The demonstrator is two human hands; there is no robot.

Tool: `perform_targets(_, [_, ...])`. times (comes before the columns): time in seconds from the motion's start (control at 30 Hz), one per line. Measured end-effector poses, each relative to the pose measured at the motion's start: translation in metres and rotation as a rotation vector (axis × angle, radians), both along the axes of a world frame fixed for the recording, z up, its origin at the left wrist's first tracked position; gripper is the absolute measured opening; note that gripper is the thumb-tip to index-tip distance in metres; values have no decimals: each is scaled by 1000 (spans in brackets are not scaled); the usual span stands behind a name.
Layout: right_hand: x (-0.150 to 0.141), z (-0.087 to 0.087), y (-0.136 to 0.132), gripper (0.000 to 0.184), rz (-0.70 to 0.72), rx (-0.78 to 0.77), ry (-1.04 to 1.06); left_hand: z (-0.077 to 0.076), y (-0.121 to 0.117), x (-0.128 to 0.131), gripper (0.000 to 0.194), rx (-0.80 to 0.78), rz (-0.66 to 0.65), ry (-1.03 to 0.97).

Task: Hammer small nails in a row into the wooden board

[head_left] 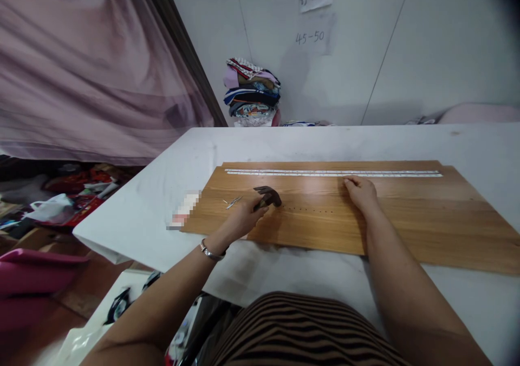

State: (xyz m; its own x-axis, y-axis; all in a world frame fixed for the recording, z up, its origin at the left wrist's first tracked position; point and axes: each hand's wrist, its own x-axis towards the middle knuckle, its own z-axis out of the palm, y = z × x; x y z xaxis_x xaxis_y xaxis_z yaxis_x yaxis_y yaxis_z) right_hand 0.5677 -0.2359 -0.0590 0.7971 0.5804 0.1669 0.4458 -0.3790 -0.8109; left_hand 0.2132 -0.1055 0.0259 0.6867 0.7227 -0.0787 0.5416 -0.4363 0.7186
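Observation:
My left hand (242,214) is wrapped round a claw hammer (268,195), whose dark head is over the left part of a wooden board (414,214). Several loose nails (233,202) lie on the board just left of that hand. A row of small dark dots (312,210) runs rightward from the hammer head; whether they are nails or holes is too small to tell. My right hand (361,194) is closed, thumb and fingertips together at the lower edge of a long white strip pair (292,173). Whatever the fingertips may hold is hidden.
The board rests on a white table (154,193), with a blurred-out small item (184,211) at its left edge. Folded clothes (254,92) are piled behind the table. A pink curtain (89,63) hangs at left, above a pink chair (36,274).

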Motion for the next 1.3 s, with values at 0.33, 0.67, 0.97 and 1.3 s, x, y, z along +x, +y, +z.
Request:
perform_targets(0.33, [1,-2,0,31,3,3,-1,3,-2,0,27,-28,10,59])
perform_targets(0.67, [3,-6,2,30,-8,-2,-10,5,-2,0,24,-6,18,38])
perform_targets(0.97, [3,-5,0,33,7,-10,-8,4,-1,-1,22,2,24,25])
perform_targets(1.3, [3,-5,1,29,-7,-4,-10,3,-1,-1,23,-24,10,18])
